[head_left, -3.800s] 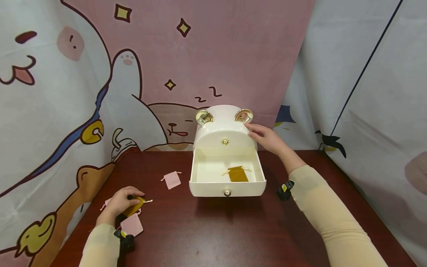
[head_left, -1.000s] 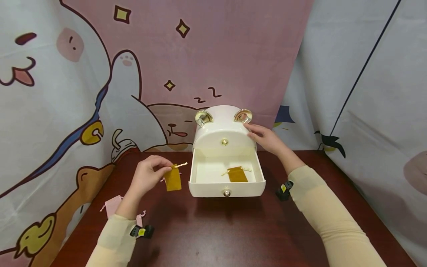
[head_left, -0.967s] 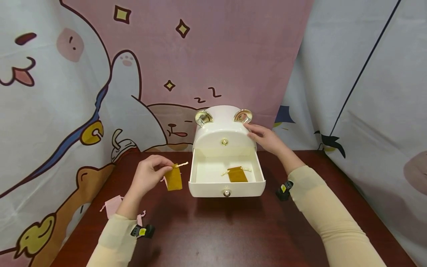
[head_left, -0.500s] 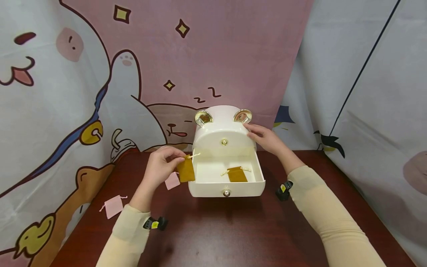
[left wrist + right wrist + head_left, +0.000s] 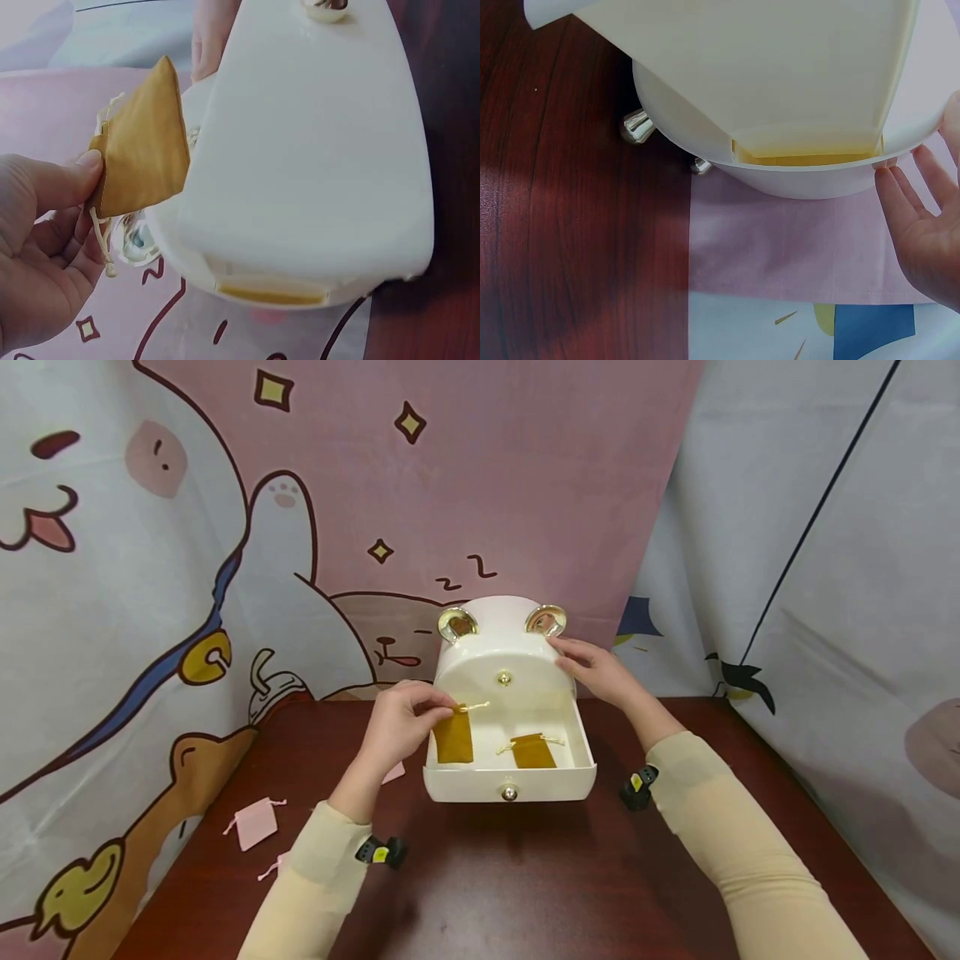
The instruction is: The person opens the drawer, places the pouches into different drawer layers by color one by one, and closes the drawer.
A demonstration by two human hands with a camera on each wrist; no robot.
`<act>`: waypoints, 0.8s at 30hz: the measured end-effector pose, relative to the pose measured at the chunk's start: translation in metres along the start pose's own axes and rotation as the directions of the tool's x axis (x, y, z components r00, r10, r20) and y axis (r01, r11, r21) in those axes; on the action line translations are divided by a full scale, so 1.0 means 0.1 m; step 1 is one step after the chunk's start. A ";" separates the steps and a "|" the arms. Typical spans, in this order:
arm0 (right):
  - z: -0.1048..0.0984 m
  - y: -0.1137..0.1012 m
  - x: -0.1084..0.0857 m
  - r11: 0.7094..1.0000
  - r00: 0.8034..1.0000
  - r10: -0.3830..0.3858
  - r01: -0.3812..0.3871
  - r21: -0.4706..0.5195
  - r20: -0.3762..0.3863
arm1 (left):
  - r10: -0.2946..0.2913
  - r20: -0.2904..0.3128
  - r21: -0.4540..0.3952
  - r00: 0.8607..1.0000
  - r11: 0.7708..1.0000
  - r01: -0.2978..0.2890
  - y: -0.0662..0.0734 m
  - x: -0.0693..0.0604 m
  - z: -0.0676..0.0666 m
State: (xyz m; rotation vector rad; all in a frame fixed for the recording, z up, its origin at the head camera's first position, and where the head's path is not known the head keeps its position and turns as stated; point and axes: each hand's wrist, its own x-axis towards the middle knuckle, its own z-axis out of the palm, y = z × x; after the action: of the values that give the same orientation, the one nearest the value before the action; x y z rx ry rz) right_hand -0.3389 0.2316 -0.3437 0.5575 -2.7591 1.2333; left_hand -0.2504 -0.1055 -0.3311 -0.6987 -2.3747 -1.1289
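Note:
My left hand [image 5: 402, 720] pinches a mustard-yellow drawstring pouch [image 5: 454, 737] by its gathered top, over the left part of a pulled-out white drawer [image 5: 510, 783]. In the left wrist view the thumb presses on that pouch [image 5: 146, 146] near its cord. A second mustard pouch [image 5: 533, 752] lies flat in the drawer's right half. The drawer belongs to a white box [image 5: 495, 639] with two gold ears and round knobs. My right hand [image 5: 600, 672] rests its fingers on the box's right side; in the right wrist view its fingers [image 5: 900, 191] touch the rim, fairly straight.
On the dark red wooden table [image 5: 480, 877], a pink drawstring pouch [image 5: 257, 824] lies at the left. Another pink pouch [image 5: 282, 862] is partly covered by the left sleeve, and a third [image 5: 393, 772] peeks out behind the left wrist. A printed cloth [image 5: 525, 485] hangs behind.
My left hand picked the mustard pouch up from the table at the left and carried it rightward, now over the drawer. The right hand has stayed on the box.

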 end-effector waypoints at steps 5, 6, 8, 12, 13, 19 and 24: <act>0.00 0.00 0.01 1.000 1.000 -0.007 0.007 0.004 -0.003 | 0.032 0.025 0.009 0.999 0.999 -0.033 0.04 0.08 0.12; 0.00 0.00 0.01 1.000 1.000 -0.008 0.008 0.004 -0.003 | 0.029 0.037 0.012 0.999 1.000 -0.029 0.05 0.10 0.14; 0.00 0.00 0.01 1.000 1.000 -0.009 0.009 0.004 -0.003 | 0.017 0.069 0.014 0.997 1.000 -0.018 0.08 0.13 0.17; 0.00 -0.01 0.01 1.000 1.000 -0.012 0.012 0.004 -0.003 | -0.019 0.132 0.009 0.991 1.000 0.018 0.12 0.19 0.23; 0.00 -0.01 0.00 1.000 1.000 -0.012 0.012 0.005 -0.004 | -0.024 0.140 0.004 0.990 1.000 0.024 0.13 0.20 0.25; 0.00 -0.01 0.00 1.000 1.000 -0.016 0.016 0.012 -0.001 | -0.064 0.162 0.022 0.985 0.998 0.061 0.15 0.27 0.36; 0.00 -0.01 0.00 1.000 1.000 -0.007 0.007 0.013 0.005 | -0.087 0.176 0.062 0.981 0.995 0.078 0.15 0.29 0.44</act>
State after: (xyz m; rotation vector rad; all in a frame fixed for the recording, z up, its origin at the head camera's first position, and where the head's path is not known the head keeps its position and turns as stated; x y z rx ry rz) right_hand -0.3388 0.2312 -0.3430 0.5715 -2.7529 1.2510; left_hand -0.2712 -0.0547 -0.3313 -0.7154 -2.5962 -1.0704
